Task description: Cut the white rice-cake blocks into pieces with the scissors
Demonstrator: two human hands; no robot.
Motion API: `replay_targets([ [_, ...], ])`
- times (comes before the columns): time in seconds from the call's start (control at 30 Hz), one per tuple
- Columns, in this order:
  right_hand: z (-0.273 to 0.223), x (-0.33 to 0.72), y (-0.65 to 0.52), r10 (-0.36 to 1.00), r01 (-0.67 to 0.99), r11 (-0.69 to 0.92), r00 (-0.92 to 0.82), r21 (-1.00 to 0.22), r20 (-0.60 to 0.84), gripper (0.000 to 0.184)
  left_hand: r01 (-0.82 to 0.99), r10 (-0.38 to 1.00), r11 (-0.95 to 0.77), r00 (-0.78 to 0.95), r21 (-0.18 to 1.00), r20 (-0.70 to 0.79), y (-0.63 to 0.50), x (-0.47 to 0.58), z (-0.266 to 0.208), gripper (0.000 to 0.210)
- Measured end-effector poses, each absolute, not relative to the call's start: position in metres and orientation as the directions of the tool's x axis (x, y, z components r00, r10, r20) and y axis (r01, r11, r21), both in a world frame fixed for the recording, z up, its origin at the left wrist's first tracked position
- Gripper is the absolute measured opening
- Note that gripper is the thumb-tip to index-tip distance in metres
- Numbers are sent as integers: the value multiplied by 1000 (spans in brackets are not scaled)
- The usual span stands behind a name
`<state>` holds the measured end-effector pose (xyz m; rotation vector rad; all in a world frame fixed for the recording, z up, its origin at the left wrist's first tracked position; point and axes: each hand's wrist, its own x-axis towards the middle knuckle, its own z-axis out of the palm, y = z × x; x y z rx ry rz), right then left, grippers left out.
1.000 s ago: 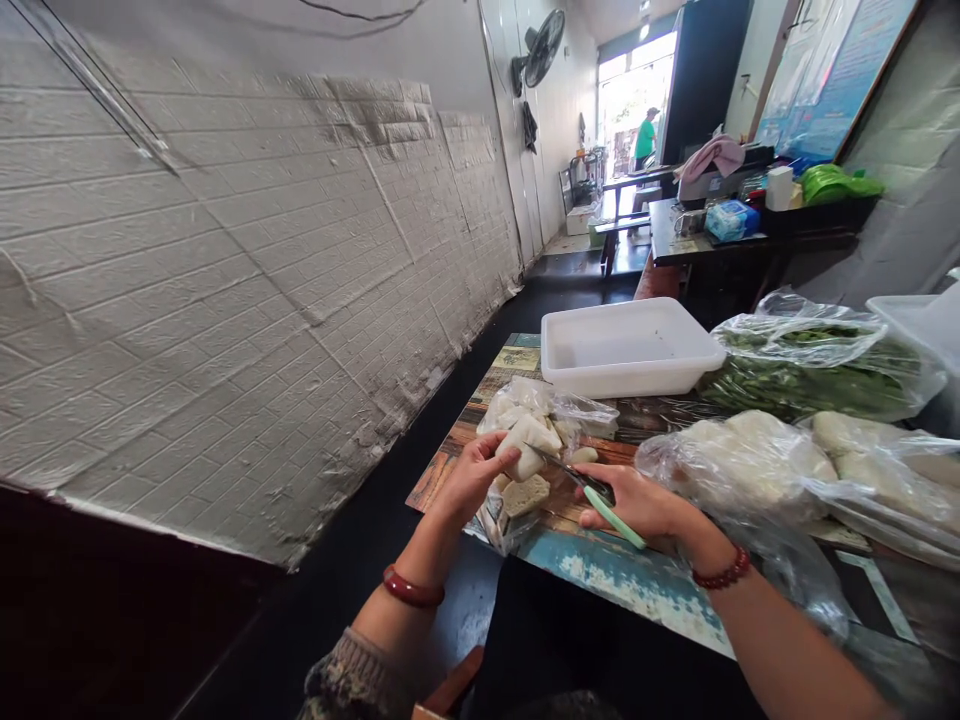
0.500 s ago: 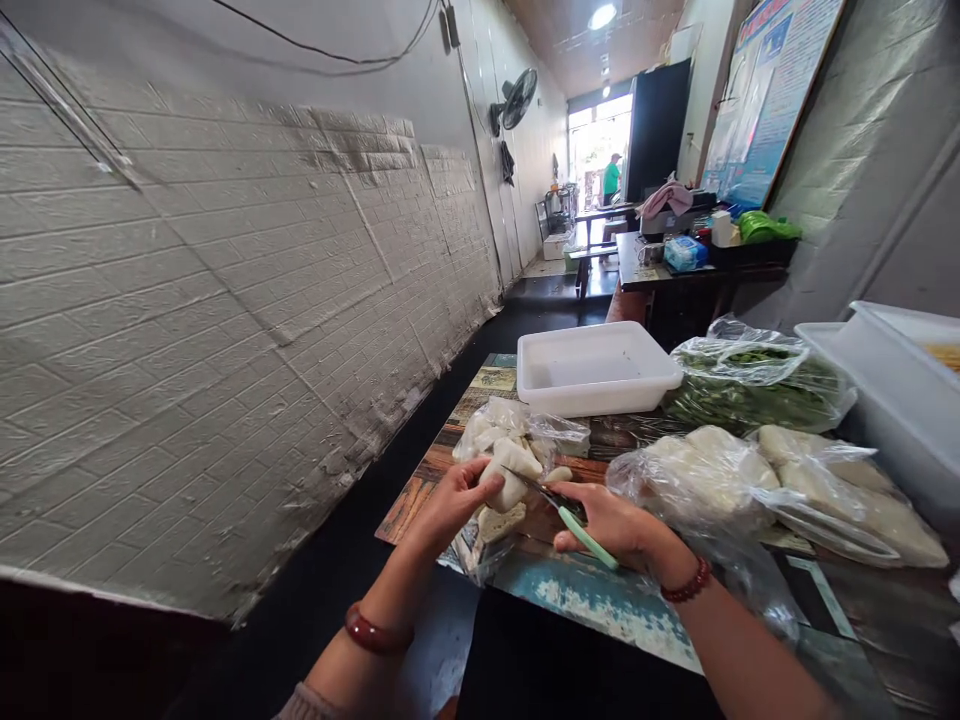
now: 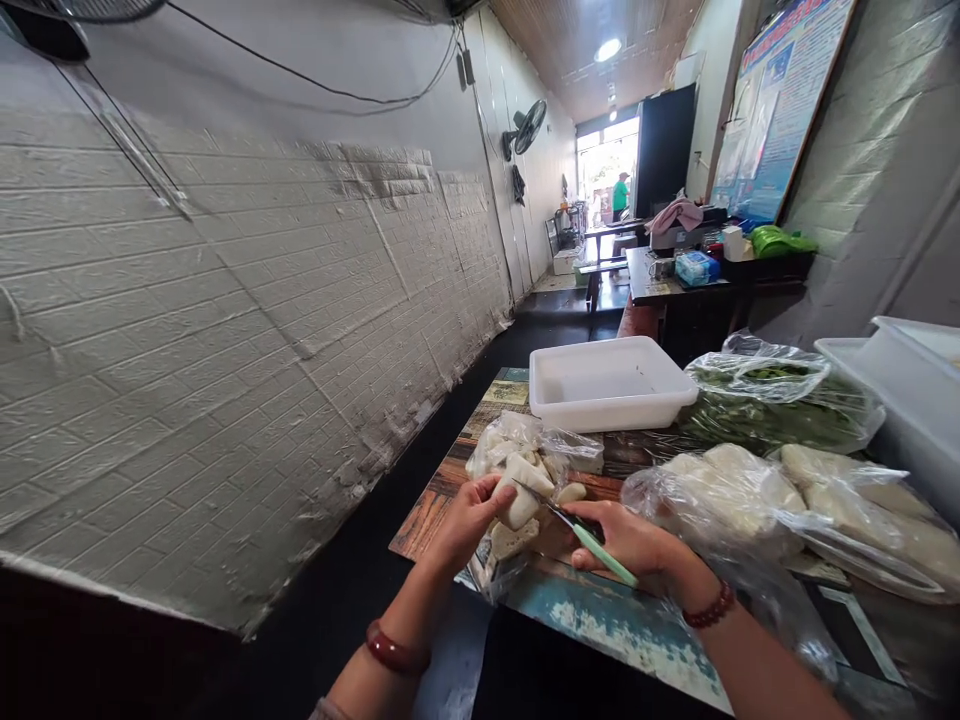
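Note:
My left hand (image 3: 472, 515) pinches a soft white piece of food (image 3: 523, 505), which could be bun or tofu. Green-handled scissors (image 3: 604, 555) are in my right hand (image 3: 626, 540), thumb at the handle, with the dark blades against that piece. Just behind lies a clear plastic bag (image 3: 506, 432) with more white pieces in and around it. Below my left fingers is a pale, porous chunk (image 3: 514, 540). One small white piece (image 3: 571, 492) rests on the table beside the blades.
A white plastic tub (image 3: 611, 412) stands at the table's back. To its right are bagged leafy greens (image 3: 780, 405) and stacked white bins (image 3: 907, 390). Bagged white blocks (image 3: 735, 485) lie right of my hand. A brick-patterned wall (image 3: 247, 400) runs along the left.
The whole view has shifted, with the scene now slightly lower and further right. Both hands keep their holds on the white piece and the scissors; the blades stay against the piece.

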<state>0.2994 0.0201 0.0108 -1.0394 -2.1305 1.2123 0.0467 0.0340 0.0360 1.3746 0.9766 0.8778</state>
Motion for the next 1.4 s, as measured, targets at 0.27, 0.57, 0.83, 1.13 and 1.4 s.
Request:
replay_targets([
  [0.27, 10, 298, 23, 817, 427, 322, -576, -845, 20, 63, 97, 888, 37, 453, 995, -77, 40, 49, 47, 45],
  [0.57, 1, 290, 26, 785, 280, 363, -606, -889, 130, 34, 87, 912, 41, 404, 995, -73, 42, 42, 41, 45],
  [0.83, -2, 287, 24, 810, 354, 317, -584, -880, 57, 22, 62, 939, 64, 334, 996, -81, 44, 37, 31, 41],
  [1.13, 10, 298, 20, 781, 402, 305, -624, -863, -15, 34, -38, 965, 81, 254, 996, -69, 46, 37, 27, 39],
  [1.4, 14, 300, 18, 771, 388, 281, -636, -878, -35, 40, -56, 959, 99, 271, 994, -81, 47, 34, 26, 40],
])
